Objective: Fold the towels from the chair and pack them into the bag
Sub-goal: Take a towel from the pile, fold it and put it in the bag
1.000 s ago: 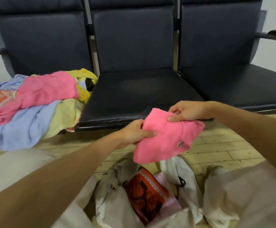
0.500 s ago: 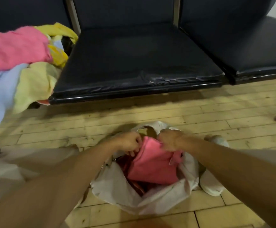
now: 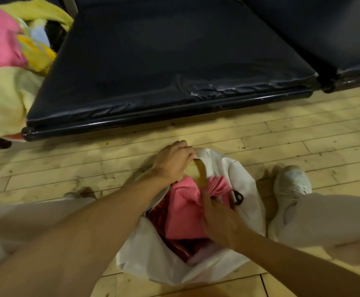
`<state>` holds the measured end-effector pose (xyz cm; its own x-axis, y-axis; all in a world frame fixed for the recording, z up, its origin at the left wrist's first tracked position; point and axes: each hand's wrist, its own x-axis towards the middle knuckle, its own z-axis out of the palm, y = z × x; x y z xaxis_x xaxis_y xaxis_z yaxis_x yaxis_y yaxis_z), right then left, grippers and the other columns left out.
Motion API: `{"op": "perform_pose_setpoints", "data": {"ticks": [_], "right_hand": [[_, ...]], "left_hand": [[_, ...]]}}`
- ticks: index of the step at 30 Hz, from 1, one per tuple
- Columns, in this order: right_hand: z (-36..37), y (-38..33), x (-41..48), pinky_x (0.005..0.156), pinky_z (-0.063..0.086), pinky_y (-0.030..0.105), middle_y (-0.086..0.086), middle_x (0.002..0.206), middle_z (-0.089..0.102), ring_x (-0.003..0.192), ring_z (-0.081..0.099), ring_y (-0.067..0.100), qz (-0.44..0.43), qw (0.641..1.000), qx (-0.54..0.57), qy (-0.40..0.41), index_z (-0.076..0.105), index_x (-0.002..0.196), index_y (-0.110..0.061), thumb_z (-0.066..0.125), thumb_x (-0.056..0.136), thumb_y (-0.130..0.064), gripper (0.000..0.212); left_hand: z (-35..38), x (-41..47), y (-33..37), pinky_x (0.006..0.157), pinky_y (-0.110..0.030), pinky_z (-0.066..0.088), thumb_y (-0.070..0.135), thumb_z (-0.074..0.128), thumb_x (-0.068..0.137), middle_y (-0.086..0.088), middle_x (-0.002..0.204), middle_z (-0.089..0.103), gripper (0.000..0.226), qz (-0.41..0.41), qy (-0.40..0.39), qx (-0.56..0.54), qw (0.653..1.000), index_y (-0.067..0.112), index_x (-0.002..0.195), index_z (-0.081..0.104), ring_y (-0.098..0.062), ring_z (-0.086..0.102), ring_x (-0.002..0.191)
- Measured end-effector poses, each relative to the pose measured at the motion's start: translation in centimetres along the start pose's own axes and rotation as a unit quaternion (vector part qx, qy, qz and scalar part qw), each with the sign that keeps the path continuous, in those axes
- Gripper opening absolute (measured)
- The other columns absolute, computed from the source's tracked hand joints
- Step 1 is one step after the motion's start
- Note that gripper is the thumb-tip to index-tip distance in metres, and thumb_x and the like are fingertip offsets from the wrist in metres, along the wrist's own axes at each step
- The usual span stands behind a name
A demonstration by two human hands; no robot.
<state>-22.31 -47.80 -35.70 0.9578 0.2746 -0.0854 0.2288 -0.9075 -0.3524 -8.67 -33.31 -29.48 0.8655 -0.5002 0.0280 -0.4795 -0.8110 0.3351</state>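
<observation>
1. Head view, risks: the bag point(image 3: 235, 174) is soft white cloth slumped on the floor point(image 3: 67, 168), so its mouth could sag shut if the left hand point(image 3: 171, 162) lets the far rim go. The folded pink towel point(image 3: 183, 213) sits high, on top of red patterned cloth point(image 3: 159, 213) already inside; pushing on one edge could undo the fold or leave it bulging out.
2. Head view, fingers vs towel: the right hand point(image 3: 219, 219) lies on the towel's right edge, fingers curled and pressing it down; whether they actually pinch fabric, cannot tell. The left hand's fingers are closed on the bag rim, at the far side of the bag, just beyond the towel and not touching it.
3. Head view, remainder: unfolded towels point(image 3: 5, 67), pink and yellow, are heaped on the chair point(image 3: 164, 61) seat, far-left of the bag, well apart. Judgement: plenty left to fold.
</observation>
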Motion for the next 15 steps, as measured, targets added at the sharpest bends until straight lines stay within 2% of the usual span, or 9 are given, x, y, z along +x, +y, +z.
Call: {"op": "perform_pose_setpoints", "data": {"ticks": [1, 2, 5, 8, 10, 12, 15], "right_hand": [[0.8, -0.2, -0.2, 0.106, 0.038, 0.045, 0.007, 0.131, 0.057, 0.116, 0.057, 0.026, 0.01, 1.0, 0.007, -0.028, 0.013, 0.152, -0.008, 0.027, 0.091, -0.033, 0.067], [1.5, -0.3, -0.1, 0.112, 0.029, 0.049, 0.007, 0.141, 0.049, 0.126, 0.049, 0.028, 0.022, 0.998, 0.014, -0.051, 0.005, 0.153, -0.011, 0.023, 0.09, -0.039, 0.071], [2.2, -0.4, 1.1, 0.112, 0.026, 0.045, 0.007, 0.151, 0.037, 0.133, 0.039, 0.03, 0.041, 0.997, 0.014, -0.057, 0.005, 0.154, -0.014, 0.012, 0.085, -0.049, 0.078], [2.2, -1.5, 2.5, 0.115, 0.022, 0.045, 0.01, 0.153, 0.034, 0.136, 0.036, 0.031, 0.044, 0.998, 0.025, -0.041, 0.007, 0.154, -0.015, 0.011, 0.087, -0.049, 0.075], [2.8, -1.8, 3.8, 0.118, 0.02, 0.047, 0.013, 0.157, 0.026, 0.141, 0.03, 0.032, 0.076, 0.994, 0.041, -0.061, 0.002, 0.154, -0.014, 0.009, 0.089, -0.047, 0.073], [3.4, -1.5, 5.6, 0.115, 0.024, 0.049, 0.016, 0.156, 0.026, 0.138, 0.034, 0.035, 0.106, 0.991, 0.041, -0.07, 0.0, 0.155, -0.012, 0.011, 0.092, -0.042, 0.071], [3.5, -1.1, 7.6, 0.096, 0.043, 0.048, 0.022, 0.141, 0.046, 0.114, 0.057, 0.038, 0.132, 0.991, 0.023, -0.029, 0.0, 0.154, -0.002, -0.007, 0.079, -0.043, 0.085]], "left_hand": [[0.0, 0.2, -0.1, 0.087, -0.035, 0.045, 0.033, 0.046, 0.099, 0.002, 0.107, 0.059, 0.027, 0.001, 0.008, -0.006, 1.0, 0.019, 0.109, 0.067, -0.016, 0.054, 0.106], [-0.1, 0.5, -0.1, 0.085, -0.034, 0.045, 0.033, 0.047, 0.099, 0.002, 0.106, 0.059, 0.027, -0.004, 0.015, -0.016, 1.0, 0.018, 0.107, 0.067, -0.016, 0.055, 0.104], [-0.2, 1.2, -0.1, 0.08, -0.034, 0.045, 0.031, 0.049, 0.098, 0.003, 0.102, 0.06, 0.024, -0.019, 0.043, -0.049, 0.998, 0.018, 0.103, 0.069, -0.017, 0.057, 0.098], [-0.4, 1.6, -0.1, 0.08, -0.039, 0.047, 0.028, 0.052, 0.097, 0.0, 0.097, 0.06, 0.022, -0.012, 0.072, -0.075, 0.995, 0.015, 0.1, 0.07, -0.018, 0.057, 0.094], [-0.8, 1.7, -0.2, 0.079, -0.04, 0.047, 0.025, 0.054, 0.096, -0.002, 0.095, 0.061, 0.021, -0.002, 0.091, -0.084, 0.992, 0.013, 0.099, 0.071, -0.019, 0.058, 0.093], [-1.6, 1.8, -0.4, 0.076, -0.037, 0.048, 0.022, 0.056, 0.095, -0.002, 0.092, 0.062, 0.02, 0.003, 0.117, -0.101, 0.988, 0.011, 0.098, 0.072, -0.02, 0.059, 0.088], [-2.6, 1.9, -1.0, 0.075, -0.041, 0.05, 0.024, 0.058, 0.094, -0.001, 0.09, 0.064, 0.02, 0.005, 0.121, -0.114, 0.986, 0.011, 0.096, 0.073, -0.018, 0.06, 0.083]]}}
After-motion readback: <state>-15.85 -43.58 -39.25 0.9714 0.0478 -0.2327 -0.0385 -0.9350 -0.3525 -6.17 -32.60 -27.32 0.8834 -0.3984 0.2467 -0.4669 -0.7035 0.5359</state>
